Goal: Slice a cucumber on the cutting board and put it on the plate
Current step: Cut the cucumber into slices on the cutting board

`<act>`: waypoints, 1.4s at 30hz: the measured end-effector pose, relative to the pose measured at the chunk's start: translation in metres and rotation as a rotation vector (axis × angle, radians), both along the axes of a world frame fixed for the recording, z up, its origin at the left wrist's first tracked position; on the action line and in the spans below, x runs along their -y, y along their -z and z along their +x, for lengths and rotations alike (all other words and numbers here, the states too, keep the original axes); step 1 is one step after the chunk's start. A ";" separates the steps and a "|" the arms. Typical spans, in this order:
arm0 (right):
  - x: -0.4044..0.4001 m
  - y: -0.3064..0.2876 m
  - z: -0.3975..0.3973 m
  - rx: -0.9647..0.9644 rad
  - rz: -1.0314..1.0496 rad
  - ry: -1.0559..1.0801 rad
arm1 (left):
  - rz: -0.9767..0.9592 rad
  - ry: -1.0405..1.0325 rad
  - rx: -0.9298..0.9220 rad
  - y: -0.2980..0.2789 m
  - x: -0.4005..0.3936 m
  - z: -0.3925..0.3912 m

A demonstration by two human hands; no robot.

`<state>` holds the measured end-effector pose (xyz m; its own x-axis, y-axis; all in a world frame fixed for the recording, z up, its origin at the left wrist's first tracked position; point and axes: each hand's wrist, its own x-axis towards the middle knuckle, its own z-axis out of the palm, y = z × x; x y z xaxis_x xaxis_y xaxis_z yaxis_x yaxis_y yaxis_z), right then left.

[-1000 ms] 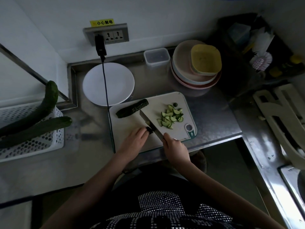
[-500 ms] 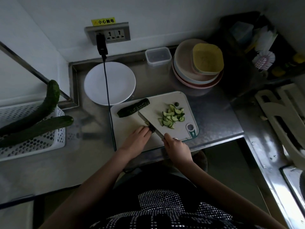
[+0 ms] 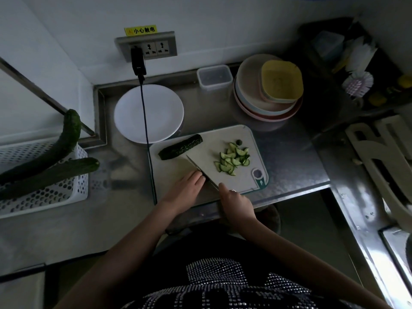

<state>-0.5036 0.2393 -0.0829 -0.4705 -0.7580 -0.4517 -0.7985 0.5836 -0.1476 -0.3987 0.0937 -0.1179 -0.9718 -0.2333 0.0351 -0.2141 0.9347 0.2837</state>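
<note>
A white cutting board lies on the steel counter. On it are a dark cucumber half at the back left and a pile of pale green slices on the right. My right hand grips the handle of a knife, whose blade runs diagonally across the board. My left hand lies with its fingers together, pressing a small dark cucumber piece against the blade; most of that piece is hidden. A white plate stands behind the board with nothing on it.
A black cable runs from the wall socket across the plate and down the board's left edge. A white basket at the left holds two whole cucumbers. Stacked dishes and a clear box stand at the back.
The knife blade showed its broad side before and now appears edge-on and thin, still beside my left fingertips. Both hands stay in nearly the same spot.
</note>
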 end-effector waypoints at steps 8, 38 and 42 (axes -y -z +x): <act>-0.004 -0.001 -0.005 0.058 -0.184 0.094 | -0.010 0.013 -0.009 0.000 0.000 0.008; -0.006 -0.003 0.001 0.019 -0.237 0.036 | 0.023 0.026 -0.043 -0.004 0.002 0.010; -0.004 -0.003 0.004 0.022 -0.223 -0.007 | 0.011 0.037 -0.031 -0.003 0.003 0.013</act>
<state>-0.5001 0.2435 -0.0804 -0.4570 -0.8433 -0.2828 -0.7974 0.5293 -0.2898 -0.3856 0.0907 -0.1145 -0.9782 -0.1979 0.0633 -0.1705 0.9387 0.2998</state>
